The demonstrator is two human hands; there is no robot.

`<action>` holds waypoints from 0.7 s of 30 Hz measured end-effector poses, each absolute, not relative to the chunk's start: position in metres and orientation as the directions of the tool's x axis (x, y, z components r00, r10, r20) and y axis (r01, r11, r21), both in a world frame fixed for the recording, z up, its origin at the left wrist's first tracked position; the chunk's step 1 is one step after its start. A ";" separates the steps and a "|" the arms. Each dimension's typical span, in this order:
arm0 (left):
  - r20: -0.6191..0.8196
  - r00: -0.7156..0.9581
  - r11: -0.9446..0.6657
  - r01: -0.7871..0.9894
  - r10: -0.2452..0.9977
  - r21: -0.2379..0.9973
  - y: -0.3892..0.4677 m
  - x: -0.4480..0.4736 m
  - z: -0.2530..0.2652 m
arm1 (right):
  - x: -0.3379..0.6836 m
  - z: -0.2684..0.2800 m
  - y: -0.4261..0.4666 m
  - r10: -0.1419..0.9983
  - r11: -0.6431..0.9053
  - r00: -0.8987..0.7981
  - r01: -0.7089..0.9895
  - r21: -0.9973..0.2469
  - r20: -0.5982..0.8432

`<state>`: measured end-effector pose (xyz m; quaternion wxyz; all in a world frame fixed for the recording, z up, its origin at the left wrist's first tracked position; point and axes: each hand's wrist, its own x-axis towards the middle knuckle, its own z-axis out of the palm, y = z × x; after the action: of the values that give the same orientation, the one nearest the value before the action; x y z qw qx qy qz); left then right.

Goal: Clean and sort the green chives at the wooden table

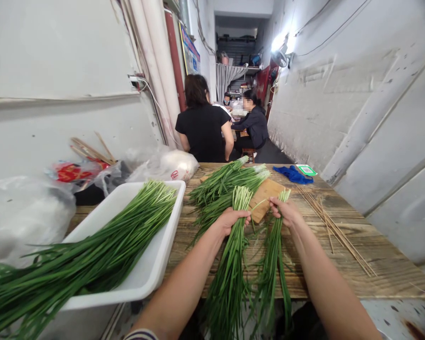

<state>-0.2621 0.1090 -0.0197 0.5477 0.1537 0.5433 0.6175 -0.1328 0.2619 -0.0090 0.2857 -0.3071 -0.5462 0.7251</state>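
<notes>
My left hand (231, 220) is closed round a thick bunch of garlic chives (232, 255), pale stem ends up and green leaves hanging over the table's front edge. In my right hand (284, 211) is a thinner bunch of garlic chives (274, 252), also held upright by the stems. A single stalk (258, 205) spans the gap between the two hands. Just beyond them, more chives (219, 184) lie in bundles, with clear wrap round some stem ends. They partly cover a wooden board (267, 196).
A white plastic tray (168, 241) at left holds a large heap of chives. Plastic bags (177, 165) stand behind it. Thin sticks (335, 226), a blue cloth (293, 174) and a green code card (306, 170) lie at right. People (203, 123) sit beyond the table (368, 241).
</notes>
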 end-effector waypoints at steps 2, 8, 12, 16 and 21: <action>-0.403 -0.350 0.187 -0.514 0.845 0.837 0.109 -0.262 -0.020 | -0.132 -0.007 0.268 0.759 -0.331 -0.625 -0.132 -0.934 -0.181; -0.384 -0.342 0.173 -0.511 0.858 0.842 0.109 -0.262 -0.022 | -0.132 -0.005 0.264 0.723 -0.425 -0.652 -0.158 -0.891 -0.229; -0.382 -0.344 0.173 -0.507 0.858 0.844 0.109 -0.262 -0.020 | -0.134 -0.006 0.253 0.672 -0.401 -0.716 -0.138 -0.906 -0.188; -0.397 -0.332 0.184 -0.521 0.856 0.833 0.109 -0.260 -0.017 | -0.137 -0.007 0.239 0.544 -0.378 -0.814 -0.020 -0.926 -0.205; -0.397 -0.333 0.199 -0.496 0.855 0.845 0.109 -0.260 -0.017 | -0.142 -0.011 0.231 0.523 -0.308 -0.832 0.020 -0.951 -0.187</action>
<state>-0.2600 0.1089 -0.0167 0.5532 0.1659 0.5417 0.6107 -0.1415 0.2313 -0.0114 0.1627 -0.2403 -0.5653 0.7721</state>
